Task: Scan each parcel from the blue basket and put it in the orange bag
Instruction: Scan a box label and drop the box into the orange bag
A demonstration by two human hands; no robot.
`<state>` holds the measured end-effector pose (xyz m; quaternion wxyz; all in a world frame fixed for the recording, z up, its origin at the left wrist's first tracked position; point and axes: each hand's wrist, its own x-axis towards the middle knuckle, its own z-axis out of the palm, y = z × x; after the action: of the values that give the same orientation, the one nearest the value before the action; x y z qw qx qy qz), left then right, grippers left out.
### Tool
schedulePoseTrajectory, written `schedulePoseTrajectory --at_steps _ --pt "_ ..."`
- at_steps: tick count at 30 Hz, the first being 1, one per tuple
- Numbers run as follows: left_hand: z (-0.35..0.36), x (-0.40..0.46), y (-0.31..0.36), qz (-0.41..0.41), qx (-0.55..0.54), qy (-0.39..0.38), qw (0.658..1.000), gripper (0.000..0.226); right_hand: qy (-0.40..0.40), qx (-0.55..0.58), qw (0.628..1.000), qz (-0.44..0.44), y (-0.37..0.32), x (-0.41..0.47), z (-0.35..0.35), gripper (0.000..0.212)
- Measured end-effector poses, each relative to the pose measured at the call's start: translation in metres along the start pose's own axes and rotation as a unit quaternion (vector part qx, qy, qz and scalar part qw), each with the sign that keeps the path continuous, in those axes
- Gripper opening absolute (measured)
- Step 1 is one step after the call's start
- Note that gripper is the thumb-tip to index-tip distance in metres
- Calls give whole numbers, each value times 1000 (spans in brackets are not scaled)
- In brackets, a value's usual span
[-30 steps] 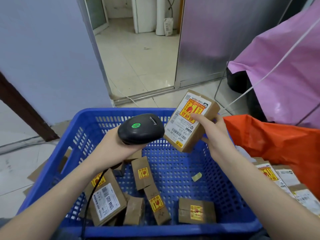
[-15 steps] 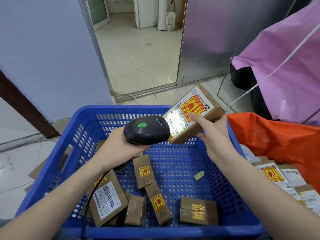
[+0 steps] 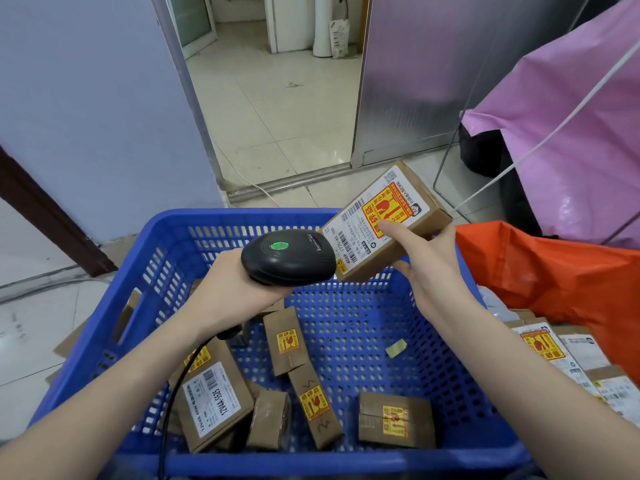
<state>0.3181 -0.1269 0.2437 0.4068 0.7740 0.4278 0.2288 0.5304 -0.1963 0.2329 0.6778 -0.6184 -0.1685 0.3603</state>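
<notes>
though half-hidden, scanner (image 3: 289, 256) before parcel (image 3: 382, 221)

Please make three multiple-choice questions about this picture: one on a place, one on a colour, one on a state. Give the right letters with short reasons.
1. Where is the orange bag?
A. right of the blue basket
B. inside it
C. behind the door

2. What colour is the light on the scanner?
A. red
B. green
C. blue

3. What is the right hand doing?
A. hanging idle
B. holding a parcel
C. pressing the basket rim

Key: 1 A, the bag lies past the basket's right wall. 2 B, a green dot glows on top. 3 B, thumb and fingers grip the labelled box; the left hand holds the scanner.
</notes>
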Motion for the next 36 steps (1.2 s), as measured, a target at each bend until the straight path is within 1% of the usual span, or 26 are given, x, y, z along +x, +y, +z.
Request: schedulePoseTrajectory --at_steps 3,7,12,14,19,23,27,31,34,36 --pt "-1 0 0 7 19 8 1000 23 1 -4 1000 1 0 0 0 66" --pt "-2 0 0 8 28 1 1000 27 5 -6 1000 0 1 2 -1 67" --pt "1 -1 3 3 30 11 1000 22 -1 -5 1000 -11 -2 3 -4 64" --pt "3 -2 7 -2 23 22 999 27 -3 -17 1000 -25 -7 5 -9 65" --pt "26 1 24 -4 23 18 1000 21 6 -31 996 -81 -44 13 -37 60" --pt "68 8 53 18 14 13 1000 26 29 -53 987 -151 -69 24 -80 60" --pt "126 21 87 45 17 -33 998 15 73 -102 977 -174 -70 32 -147 54" --pt "186 34 110 81 15 -69 994 20 123 -129 971 -157 -58 38 -218 53" --pt "224 42 121 81 18 -99 992 25 156 -140 968 -135 -41 42 -264 57" --pt "244 46 125 86 24 -112 990 18 181 -136 966 -122 -31 44 -290 64"
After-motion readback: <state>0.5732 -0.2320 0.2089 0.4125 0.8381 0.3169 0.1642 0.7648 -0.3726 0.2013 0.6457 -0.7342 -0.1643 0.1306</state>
